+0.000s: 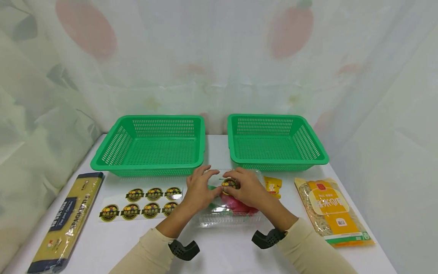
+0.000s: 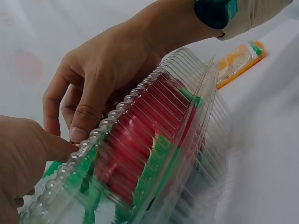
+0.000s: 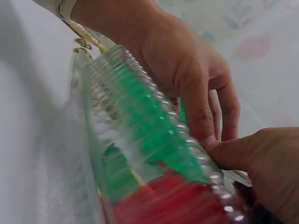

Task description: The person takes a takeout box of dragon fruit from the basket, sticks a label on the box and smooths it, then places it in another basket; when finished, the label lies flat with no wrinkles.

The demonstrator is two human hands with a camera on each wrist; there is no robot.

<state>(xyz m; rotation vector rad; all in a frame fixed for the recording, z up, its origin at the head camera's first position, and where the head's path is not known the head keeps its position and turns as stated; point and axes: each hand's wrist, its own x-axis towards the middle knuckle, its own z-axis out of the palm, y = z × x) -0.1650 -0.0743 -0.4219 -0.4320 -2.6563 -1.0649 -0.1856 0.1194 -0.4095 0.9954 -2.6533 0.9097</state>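
A clear plastic clamshell box (image 1: 219, 220) with a ribbed edge stands closed in the middle of the table. Inside it lies a red fruit with green parts (image 2: 135, 144), which looks like a dragon fruit. On the lid is a round black-and-gold fruit sticker (image 1: 230, 183). My left hand (image 1: 200, 190) rests over the lid, its thumb on the sticker's left edge and its fingers spread. My right hand (image 1: 248, 188) arches over the sticker from the right, with the thumb pressing on it. In both wrist views the thumb tips meet at the lid's edge.
Two green baskets (image 1: 147, 167) (image 1: 278, 166) stand at the back. A sheet of several matching stickers (image 1: 150, 201) lies left, beside a spaghetti pack (image 1: 68, 220). A small yellow packet (image 1: 273, 186) and a rice noodle bag (image 1: 332, 213) lie to the right.
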